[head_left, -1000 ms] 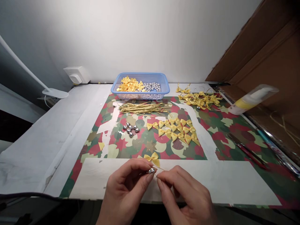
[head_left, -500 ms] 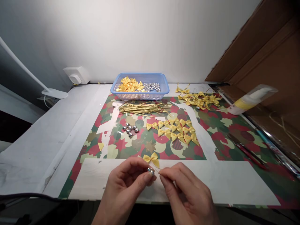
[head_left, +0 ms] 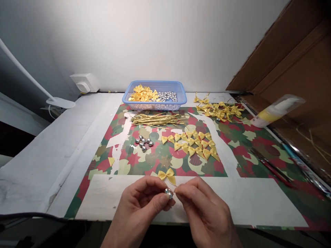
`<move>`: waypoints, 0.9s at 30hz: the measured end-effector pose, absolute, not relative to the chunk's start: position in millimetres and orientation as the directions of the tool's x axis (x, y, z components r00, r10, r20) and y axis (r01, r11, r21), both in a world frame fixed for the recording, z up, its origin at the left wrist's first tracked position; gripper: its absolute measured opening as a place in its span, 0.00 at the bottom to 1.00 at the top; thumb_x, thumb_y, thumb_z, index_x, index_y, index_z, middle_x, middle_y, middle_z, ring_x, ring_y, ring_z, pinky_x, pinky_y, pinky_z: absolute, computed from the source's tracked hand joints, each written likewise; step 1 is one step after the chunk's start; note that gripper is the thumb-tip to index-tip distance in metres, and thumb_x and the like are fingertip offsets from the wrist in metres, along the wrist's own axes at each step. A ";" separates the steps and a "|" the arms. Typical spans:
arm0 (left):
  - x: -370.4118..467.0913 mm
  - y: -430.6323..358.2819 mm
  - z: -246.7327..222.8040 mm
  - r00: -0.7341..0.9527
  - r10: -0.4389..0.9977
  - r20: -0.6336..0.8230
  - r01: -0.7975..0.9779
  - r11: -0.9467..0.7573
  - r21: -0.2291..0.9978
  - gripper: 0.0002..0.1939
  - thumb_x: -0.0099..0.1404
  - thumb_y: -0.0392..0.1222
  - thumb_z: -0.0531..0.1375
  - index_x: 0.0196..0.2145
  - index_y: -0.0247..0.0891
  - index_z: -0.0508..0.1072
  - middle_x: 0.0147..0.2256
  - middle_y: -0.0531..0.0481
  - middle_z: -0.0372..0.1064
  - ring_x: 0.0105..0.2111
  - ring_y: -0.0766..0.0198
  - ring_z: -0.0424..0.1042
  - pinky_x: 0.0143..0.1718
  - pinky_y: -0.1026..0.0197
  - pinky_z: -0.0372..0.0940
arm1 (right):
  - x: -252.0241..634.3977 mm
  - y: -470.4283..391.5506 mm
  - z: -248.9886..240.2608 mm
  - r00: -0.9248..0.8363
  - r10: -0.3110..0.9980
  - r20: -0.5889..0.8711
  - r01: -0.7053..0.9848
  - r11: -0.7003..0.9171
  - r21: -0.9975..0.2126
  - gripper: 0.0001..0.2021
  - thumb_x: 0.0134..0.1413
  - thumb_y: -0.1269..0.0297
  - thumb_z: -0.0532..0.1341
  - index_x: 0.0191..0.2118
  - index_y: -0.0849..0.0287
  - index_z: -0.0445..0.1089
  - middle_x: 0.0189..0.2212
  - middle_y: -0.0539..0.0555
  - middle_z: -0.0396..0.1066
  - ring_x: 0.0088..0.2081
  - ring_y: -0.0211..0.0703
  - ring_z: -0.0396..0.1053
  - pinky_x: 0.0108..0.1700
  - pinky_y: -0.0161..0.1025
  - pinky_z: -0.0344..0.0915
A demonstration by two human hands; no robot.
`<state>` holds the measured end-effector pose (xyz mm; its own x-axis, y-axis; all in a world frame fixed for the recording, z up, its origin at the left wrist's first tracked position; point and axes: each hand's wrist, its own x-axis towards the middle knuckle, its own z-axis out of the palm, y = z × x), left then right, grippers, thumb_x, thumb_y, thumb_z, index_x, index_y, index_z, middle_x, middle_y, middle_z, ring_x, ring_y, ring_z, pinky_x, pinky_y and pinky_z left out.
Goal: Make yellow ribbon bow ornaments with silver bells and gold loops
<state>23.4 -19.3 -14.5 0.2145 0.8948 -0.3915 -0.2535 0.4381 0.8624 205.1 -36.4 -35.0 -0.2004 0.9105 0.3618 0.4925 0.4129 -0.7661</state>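
Near the table's front edge, my left hand (head_left: 144, 203) pinches a silver bell (head_left: 169, 193) between thumb and fingertips. My right hand (head_left: 204, 206) is closed on a thin gold wire (head_left: 174, 192), its fingertips beside the bell. Just beyond my hands lies a yellow bow (head_left: 167, 176). Further back, rows of yellow bows (head_left: 191, 143) sit on the patterned mat, with several loose silver bells (head_left: 143, 143) to their left. A bundle of gold wires (head_left: 156, 119) lies behind them.
A blue basket (head_left: 154, 105) at the back holds yellow flowers and silver bells. Wired yellow bows (head_left: 221, 111) form a pile at the back right. A clear bottle (head_left: 271, 112), tweezers (head_left: 271, 167) and a cardboard wall (head_left: 292, 58) stand or lie on the right; a white lamp base (head_left: 60, 102) is left.
My right fingertips have come closer to the bell, and less wire shows between my hands. The bell in my left hand has shifted slightly right and shows more.
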 end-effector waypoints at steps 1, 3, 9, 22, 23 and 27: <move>23.3 -19.6 -14.7 0.221 0.895 -0.387 -0.231 0.433 0.871 0.05 0.60 0.40 0.72 0.33 0.39 0.80 0.30 0.53 0.78 0.32 0.64 0.77 0.37 0.67 0.73 | 205.1 -35.9 -35.2 -0.204 0.908 0.365 0.482 0.418 -0.771 0.12 0.65 0.78 0.54 0.42 0.56 0.71 0.32 0.52 0.67 0.32 0.38 0.70 0.33 0.32 0.67; 24.2 -20.9 -15.4 0.226 0.904 -0.362 -0.178 0.403 0.898 0.05 0.60 0.41 0.71 0.33 0.40 0.80 0.30 0.52 0.78 0.32 0.64 0.76 0.36 0.67 0.72 | 204.7 -35.1 -35.2 -0.206 0.908 0.365 0.450 0.419 -0.789 0.12 0.65 0.78 0.54 0.41 0.56 0.71 0.33 0.51 0.69 0.33 0.37 0.71 0.35 0.32 0.68; 38.3 -29.1 -19.0 0.077 0.985 -0.153 -0.032 0.156 0.987 0.02 0.63 0.38 0.68 0.34 0.43 0.82 0.33 0.50 0.80 0.34 0.59 0.78 0.36 0.65 0.72 | 200.8 -37.5 -31.4 -0.170 0.913 0.370 0.439 0.406 -0.801 0.13 0.65 0.77 0.55 0.49 0.54 0.68 0.37 0.50 0.75 0.35 0.36 0.76 0.38 0.29 0.71; 39.4 -30.8 -40.6 0.192 0.919 0.344 0.274 -0.387 0.881 0.12 0.67 0.26 0.59 0.42 0.42 0.74 0.33 0.51 0.77 0.31 0.64 0.76 0.34 0.65 0.71 | 200.5 -32.8 -29.2 -0.133 0.800 0.585 0.555 0.549 -0.625 0.11 0.63 0.79 0.56 0.44 0.57 0.69 0.40 0.55 0.76 0.44 0.42 0.77 0.49 0.36 0.73; 39.7 -32.1 -41.0 0.175 0.925 0.338 0.301 -0.377 0.876 0.11 0.67 0.27 0.59 0.41 0.42 0.73 0.32 0.52 0.76 0.30 0.64 0.75 0.32 0.65 0.70 | 201.2 -33.0 -24.5 -0.076 0.810 0.581 0.534 0.525 -0.662 0.10 0.63 0.78 0.56 0.42 0.56 0.69 0.42 0.54 0.76 0.45 0.42 0.76 0.52 0.37 0.72; 37.5 -33.8 -42.1 0.138 0.913 0.383 0.458 -0.402 0.793 0.09 0.67 0.29 0.60 0.39 0.43 0.72 0.30 0.53 0.75 0.29 0.63 0.74 0.32 0.63 0.67 | 202.1 -35.9 -3.1 0.092 0.932 0.350 0.202 0.327 -0.923 0.10 0.72 0.71 0.52 0.42 0.52 0.68 0.38 0.49 0.76 0.30 0.33 0.76 0.36 0.29 0.76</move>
<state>37.5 -33.8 -42.1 0.1381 0.9133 0.3831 0.4577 -0.4019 0.7931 202.1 -35.9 -3.1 0.0917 0.9323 0.3499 0.2022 0.3266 -0.9233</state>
